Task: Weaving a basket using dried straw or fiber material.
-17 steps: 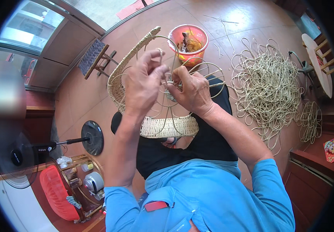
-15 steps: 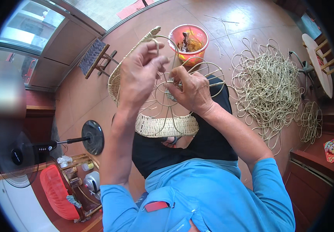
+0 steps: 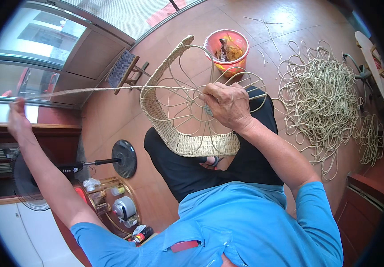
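A basket-like wire frame [image 3: 186,116] with petal-shaped loops rests over my lap, its left and near sides covered by a woven straw-coloured band [image 3: 207,145]. My right hand [image 3: 229,104] is closed on the wire near the middle of the frame, the fingertips partly hidden behind the knuckles. A pale twisted cord [image 3: 107,89] runs taut from there across the woven rim, far out to the left. My left hand [image 3: 19,122], slightly blurred, is at its outer end, closed on the cord.
A big heap of loose cord [image 3: 318,102] lies on the floor at right. Beyond the frame stands a red bucket [image 3: 226,66] with scraps. A small stool [image 3: 127,71], a standing fan [image 3: 74,169] and a round-ended shelf rack [image 3: 132,196] are to the left.
My left hand has swung from above the frame far out to the left, drawing the cord straight. My right hand stays at the frame's middle. The view has shifted slightly.
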{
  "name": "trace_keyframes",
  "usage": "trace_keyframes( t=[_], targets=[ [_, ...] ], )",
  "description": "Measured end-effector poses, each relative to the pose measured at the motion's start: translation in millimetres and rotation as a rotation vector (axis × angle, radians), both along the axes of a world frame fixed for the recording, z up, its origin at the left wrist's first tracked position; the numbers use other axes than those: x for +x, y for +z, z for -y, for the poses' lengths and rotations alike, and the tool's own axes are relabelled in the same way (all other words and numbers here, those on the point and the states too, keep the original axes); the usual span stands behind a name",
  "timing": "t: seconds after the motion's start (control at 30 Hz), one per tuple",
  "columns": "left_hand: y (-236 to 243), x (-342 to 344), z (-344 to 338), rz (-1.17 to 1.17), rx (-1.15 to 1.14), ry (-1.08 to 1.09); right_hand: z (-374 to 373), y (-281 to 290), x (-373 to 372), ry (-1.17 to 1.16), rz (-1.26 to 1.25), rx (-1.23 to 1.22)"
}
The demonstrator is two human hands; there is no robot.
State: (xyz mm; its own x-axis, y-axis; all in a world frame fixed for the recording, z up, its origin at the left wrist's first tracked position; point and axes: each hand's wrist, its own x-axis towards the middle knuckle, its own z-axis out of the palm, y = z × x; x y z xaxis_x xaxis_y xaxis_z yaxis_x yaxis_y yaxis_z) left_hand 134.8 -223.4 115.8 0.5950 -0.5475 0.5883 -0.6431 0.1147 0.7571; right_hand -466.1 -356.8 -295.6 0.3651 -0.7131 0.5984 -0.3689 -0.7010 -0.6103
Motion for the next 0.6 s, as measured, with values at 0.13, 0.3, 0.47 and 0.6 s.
trace_keyframes(
  t=[0.13, 0.3, 0.47, 0.6],
  targets=[
    [-168, -142, 36, -0.177, 1.262, 0.287, 3, -14, -18, -0.055, -0.076, 0.033],
    [-267, -372, 47, 0.671, 0.538, -0.378, 2, -8, -13, -0.022, -0.033, 0.02],
    [-337, -422, 78, 1.088, 0.34, -0.387, -1, -2, -7, -0.032, -0.048, -0.007],
    [-341, -417, 87, 1.104, 0.376, -0.496, -1, -4, -7, -0.04, -0.056, -0.006]
  ],
)
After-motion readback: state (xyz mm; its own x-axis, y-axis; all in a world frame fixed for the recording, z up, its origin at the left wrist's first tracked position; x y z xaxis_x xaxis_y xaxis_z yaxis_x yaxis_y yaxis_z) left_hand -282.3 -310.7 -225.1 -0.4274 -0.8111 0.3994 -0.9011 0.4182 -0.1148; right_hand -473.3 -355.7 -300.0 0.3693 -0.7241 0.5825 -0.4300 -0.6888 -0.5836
